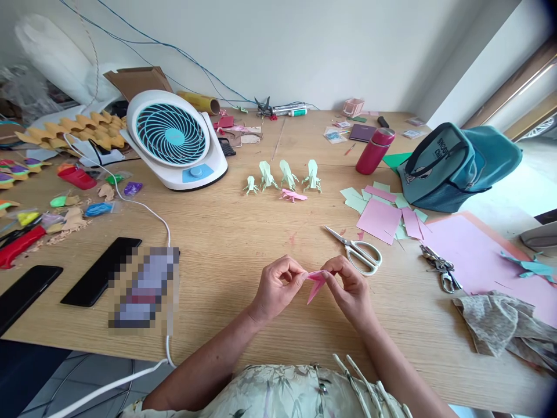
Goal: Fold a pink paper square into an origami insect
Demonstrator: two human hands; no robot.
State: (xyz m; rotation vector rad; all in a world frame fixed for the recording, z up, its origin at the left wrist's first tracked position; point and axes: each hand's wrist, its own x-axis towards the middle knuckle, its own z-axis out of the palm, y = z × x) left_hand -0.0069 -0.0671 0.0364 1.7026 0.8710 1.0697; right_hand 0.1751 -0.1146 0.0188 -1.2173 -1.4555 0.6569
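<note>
Left hand (275, 286) and right hand (353, 290) pinch folded pink paper (316, 284) — tabletop (235, 232) giving room ahead, scissors (350, 248) close beyond the right.

Only lettering I can make out is on the teal bag (460, 165): "SNOOPY" in dark print, then what's probably "Chi" something below, too small to swear by.

- Bright pink, that folded paper (315, 283)!
- And here's pale green on four paper figures (286, 173), pink on a fifth figure (293, 196)!
- White fan (212, 165), turquoise grille (175, 136)!
- Crimson, the flask (374, 152)!
- Teal backpack (456, 168), dark lettering (441, 150)!
- Leafy print on a pale top (282, 392)!
- Brown wood grain, that counter (226, 226)!
</note>
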